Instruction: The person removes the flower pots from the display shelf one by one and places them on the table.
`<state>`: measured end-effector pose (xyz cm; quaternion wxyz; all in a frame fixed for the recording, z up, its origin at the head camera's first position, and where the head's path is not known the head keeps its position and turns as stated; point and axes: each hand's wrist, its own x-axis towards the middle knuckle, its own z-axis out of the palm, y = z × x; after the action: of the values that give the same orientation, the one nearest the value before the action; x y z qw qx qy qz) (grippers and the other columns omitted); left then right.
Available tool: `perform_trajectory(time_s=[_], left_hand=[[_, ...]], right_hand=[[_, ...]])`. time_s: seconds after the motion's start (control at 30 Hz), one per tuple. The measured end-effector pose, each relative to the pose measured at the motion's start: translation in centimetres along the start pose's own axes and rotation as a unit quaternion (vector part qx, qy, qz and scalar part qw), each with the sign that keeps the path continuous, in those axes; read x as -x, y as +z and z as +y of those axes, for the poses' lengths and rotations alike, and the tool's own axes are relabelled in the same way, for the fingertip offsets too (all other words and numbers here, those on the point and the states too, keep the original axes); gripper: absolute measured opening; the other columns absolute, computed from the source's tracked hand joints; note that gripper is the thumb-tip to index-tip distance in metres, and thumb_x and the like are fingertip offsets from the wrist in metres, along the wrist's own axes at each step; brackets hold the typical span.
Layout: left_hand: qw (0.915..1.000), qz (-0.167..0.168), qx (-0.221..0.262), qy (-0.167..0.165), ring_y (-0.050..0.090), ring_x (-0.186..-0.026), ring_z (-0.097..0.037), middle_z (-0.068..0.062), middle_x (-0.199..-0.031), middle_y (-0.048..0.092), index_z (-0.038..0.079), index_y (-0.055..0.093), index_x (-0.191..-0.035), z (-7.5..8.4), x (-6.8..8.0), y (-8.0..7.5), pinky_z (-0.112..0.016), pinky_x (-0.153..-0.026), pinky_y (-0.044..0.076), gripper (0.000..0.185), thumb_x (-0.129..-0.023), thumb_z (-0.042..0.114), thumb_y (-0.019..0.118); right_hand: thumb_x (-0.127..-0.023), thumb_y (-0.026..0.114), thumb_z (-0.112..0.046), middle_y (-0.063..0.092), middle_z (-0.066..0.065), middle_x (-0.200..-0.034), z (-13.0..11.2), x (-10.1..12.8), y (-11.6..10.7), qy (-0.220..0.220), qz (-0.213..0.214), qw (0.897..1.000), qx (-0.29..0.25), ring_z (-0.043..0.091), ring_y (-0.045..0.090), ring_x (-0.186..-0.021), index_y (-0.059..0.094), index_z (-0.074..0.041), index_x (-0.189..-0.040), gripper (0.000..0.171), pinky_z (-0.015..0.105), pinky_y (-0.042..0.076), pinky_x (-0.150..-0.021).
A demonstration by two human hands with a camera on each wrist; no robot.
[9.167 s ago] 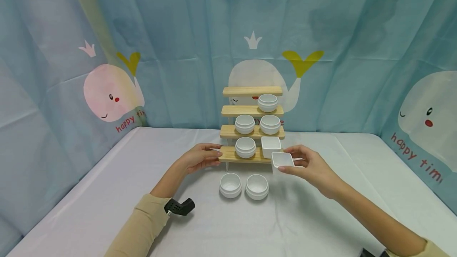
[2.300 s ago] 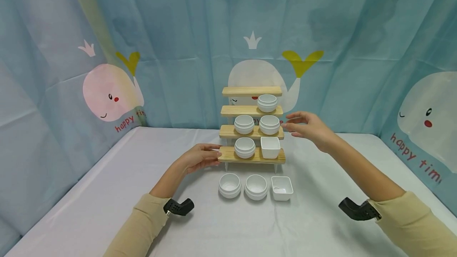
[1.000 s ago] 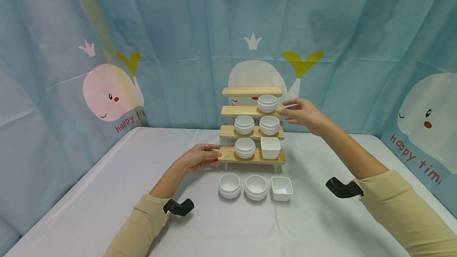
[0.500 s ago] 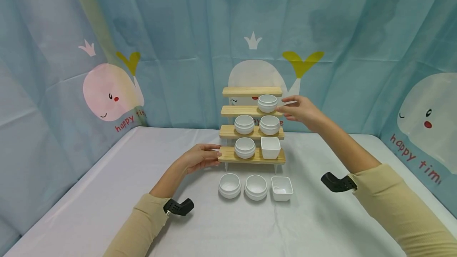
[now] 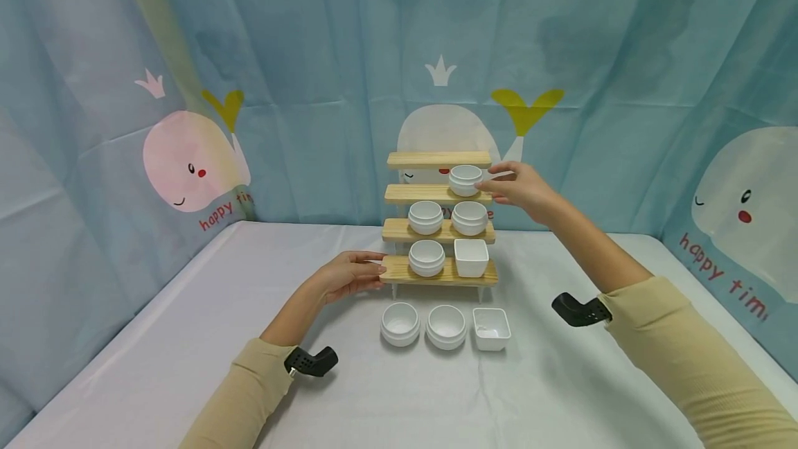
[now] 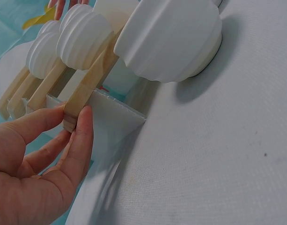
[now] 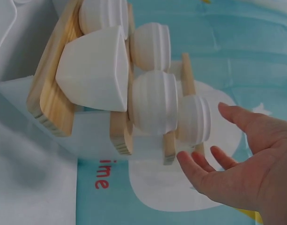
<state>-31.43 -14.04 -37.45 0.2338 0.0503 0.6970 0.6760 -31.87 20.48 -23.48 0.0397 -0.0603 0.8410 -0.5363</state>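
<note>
"Can you read anything from here?"

"Along the blue curtain (image 5: 349,33), under the pink whale (image 5: 168,172), red letters (image 5: 216,215) say 'happy ti', the rest cut off."

"And over on the right?"

"Beneath the white whale (image 5: 767,192), 'happy tim' (image 5: 701,257), then a letter cut short."

"Behind the wooden stand (image 5: 439,159)?"

"Scraps in red: 'py' and an 'e' (image 5: 490,214). In the right wrist view, 'ime' (image 7: 102,174) stands sideways on that same curtain."

Looks like a curtained-off booth, closed in by blue cartoon-whale curtains (image 5: 368,82) around a white-covered tabletop (image 5: 436,393); cannot tell whether in a home or a studio
</note>
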Motion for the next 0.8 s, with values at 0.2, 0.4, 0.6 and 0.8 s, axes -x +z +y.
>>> perform_trajectory(time_s=[0.2,0.4,0.6,0.8], left_hand=[[1.0000,-0.001,0.003,0.001,0.072,-0.086,-0.011,-0.013,-0.113,0.068,-0.009,0.042,-0.155,0.0,0.0,0.0,-0.022,-0.081,0.064,0.054,-0.105,0.000,0.060],[1.0000,-0.007,0.000,0.006,0.072,-0.086,-0.010,-0.012,-0.112,0.068,-0.011,0.039,-0.156,-0.1,0.0,-0.1,-0.022,-0.082,0.064,0.055,-0.106,0.001,0.060],[0.9999,-0.009,0.001,0.011,0.072,-0.087,-0.010,-0.012,-0.113,0.068,-0.011,0.039,-0.156,-0.2,-0.1,-0.1,-0.022,-0.083,0.064,0.055,-0.106,0.001,0.060],[0.9999,-0.010,0.001,0.010,0.072,-0.087,-0.010,-0.012,-0.113,0.068,-0.011,0.039,-0.156,-0.2,0.0,-0.1,-0.022,-0.082,0.064,0.055,-0.106,0.001,0.060]], right_hand=[[-0.104,0.068,-0.023,0.038,0.030,-0.161,-0.1,-0.3,0.2,-0.001,0.001,1.000,0.004,0.043,0.048,-0.144,0.028,0.005,-0.161,0.075,0.048,0.042,-0.123],[-0.104,0.068,-0.021,0.039,0.030,-0.161,-0.1,-0.9,0.4,-0.002,0.002,1.000,0.002,0.043,0.049,-0.143,0.030,0.006,-0.160,0.074,0.048,0.042,-0.123],[-0.104,0.068,-0.022,0.039,0.031,-0.160,-0.4,-1.1,0.7,-0.001,0.004,1.000,0.011,0.043,0.049,-0.143,0.029,0.006,-0.161,0.075,0.048,0.043,-0.122],[-0.104,0.069,-0.024,0.041,0.030,-0.160,-0.4,-1.6,1.0,0.008,0.012,1.000,0.020,0.043,0.050,-0.141,0.030,0.006,-0.160,0.075,0.048,0.044,-0.122]])
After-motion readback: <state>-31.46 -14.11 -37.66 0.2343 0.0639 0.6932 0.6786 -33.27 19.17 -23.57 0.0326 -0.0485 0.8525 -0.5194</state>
